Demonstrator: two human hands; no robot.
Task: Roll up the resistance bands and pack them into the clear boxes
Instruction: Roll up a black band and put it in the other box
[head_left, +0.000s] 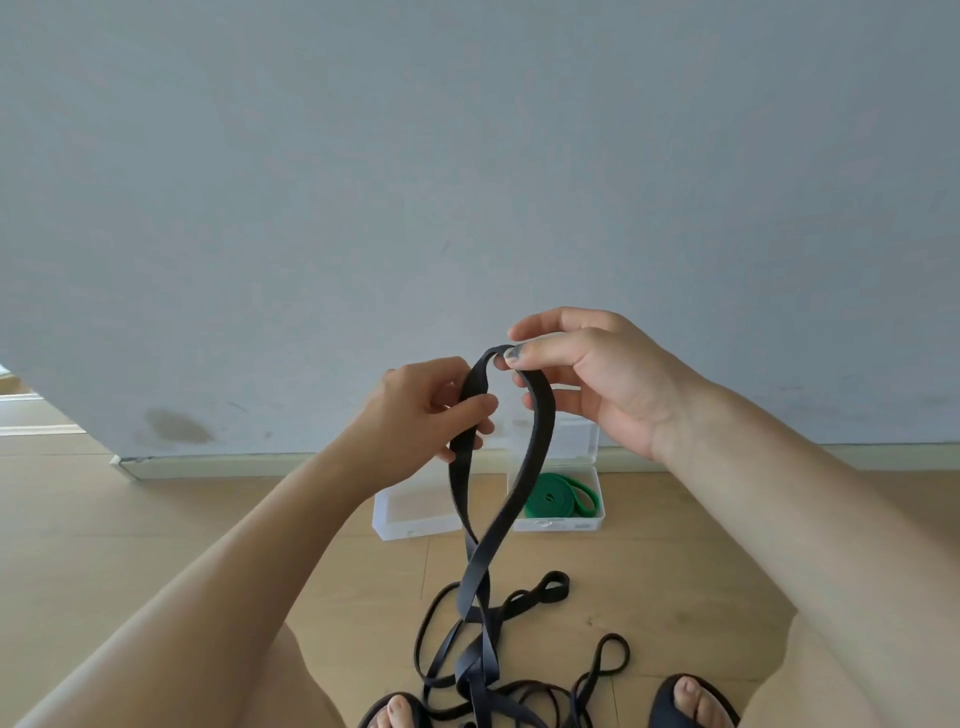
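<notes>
Black band (537, 441): long flat loop, top bend held up in front of the wall (467, 156), both strands hanging down, crossing once below the hands and trailing into a loose tangle on the floor (182, 519) between the feet. Long axis runs near vertical, from the hands down toward the person. Right hand (587, 379): fingers pinch the very top of the bend, thumb against forefinger. Left hand (426, 410): just beside and slightly lower, fingers curled round the left strand. Both hands grasp; neither is released. The bend lies between the two hands, nearer the right, so a roll would likely start there, with the slack fed up from below. Right box (592, 467): clear, open, lid up, on the floor by the wall, holding a rolled green band (561, 496). Left box (410, 514): clear, beside it, appears unfilled, partly hidden by the left hand. Sandals (691, 701) at the lower edge.
</notes>
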